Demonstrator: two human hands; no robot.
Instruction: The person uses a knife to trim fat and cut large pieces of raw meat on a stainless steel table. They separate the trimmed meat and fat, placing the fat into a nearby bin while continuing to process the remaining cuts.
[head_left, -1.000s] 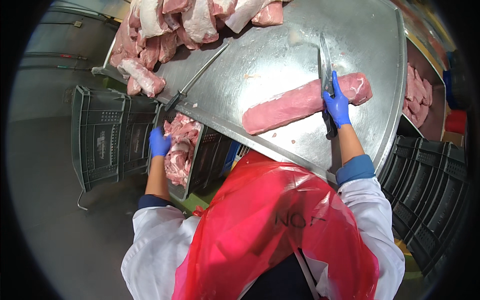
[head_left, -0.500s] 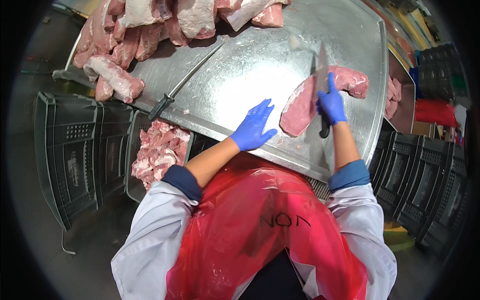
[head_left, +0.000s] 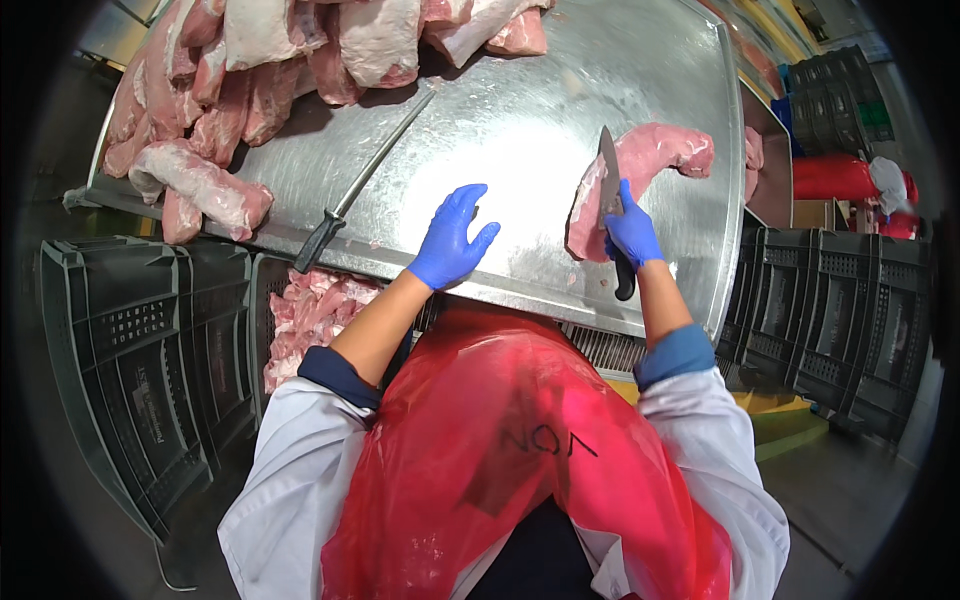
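My left hand point(head_left: 452, 235) in a blue glove is open at the steel table's front edge, fingers apart, holding nothing. My right hand point(head_left: 628, 228), also gloved, grips a large black-handled knife point(head_left: 609, 160), whose blade lies along the curved pink piece of meat point(head_left: 670, 145) at the table's right; whether it cuts in is unclear. A sharpening steel point(head_left: 380, 155) with a black handle lies diagonally left of my left hand. Behind it a heap of meat pieces point(head_left: 250, 110) with pale fat covers the back left of the steel table point(head_left: 500, 120).
A crate of meat trimmings point(head_left: 305, 325) stands below the front edge. Stacked dark crates flank me at left point(head_left: 140, 380) and right point(head_left: 830, 300). A metal bin point(head_left: 765, 200) with meat adjoins the table's right, near red objects point(head_left: 830, 180).
My left hand has come from the trimmings crate up to the table. The long, straight meat piece is now bent, its left end drawn right. My right hand still holds the knife.
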